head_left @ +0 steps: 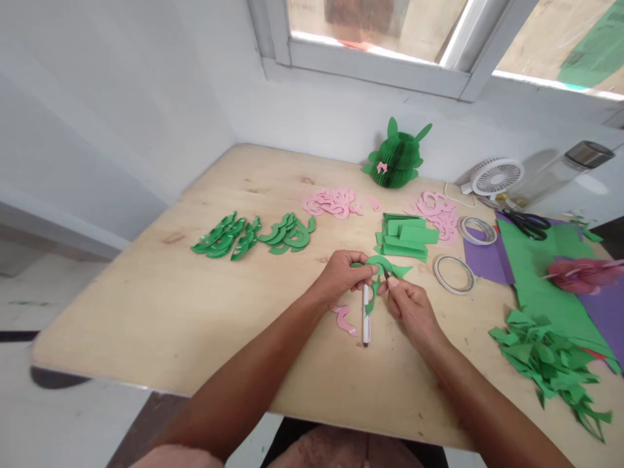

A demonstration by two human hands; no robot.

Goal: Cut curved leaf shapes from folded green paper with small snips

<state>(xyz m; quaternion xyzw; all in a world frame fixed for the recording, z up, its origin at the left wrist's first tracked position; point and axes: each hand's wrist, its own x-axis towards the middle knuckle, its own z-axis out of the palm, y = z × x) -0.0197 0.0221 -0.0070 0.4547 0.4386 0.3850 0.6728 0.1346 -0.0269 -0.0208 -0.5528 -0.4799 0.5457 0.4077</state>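
Observation:
My left hand point(347, 272) pinches a curved green paper piece point(379, 262) above the table. My right hand point(409, 304), on the right of that piece, is closed around a small dark-handled tool, mostly hidden by the fingers, with its dark part against the green paper. A strip of the green paper hangs down between the hands. Beneath them lies a white pen point(366, 325) with a dark tip, and left of it a curved pink paper piece point(345, 321). Behind the hands is a stack of folded green paper point(407, 237).
Green curved cutouts point(288, 233) lie left, pink cutouts point(334, 203) behind. A green paper figure point(397, 161) stands near the wall. Tape rolls point(453, 274), black scissors point(526, 224), a small fan point(497, 177) and green scraps point(546, 357) are right.

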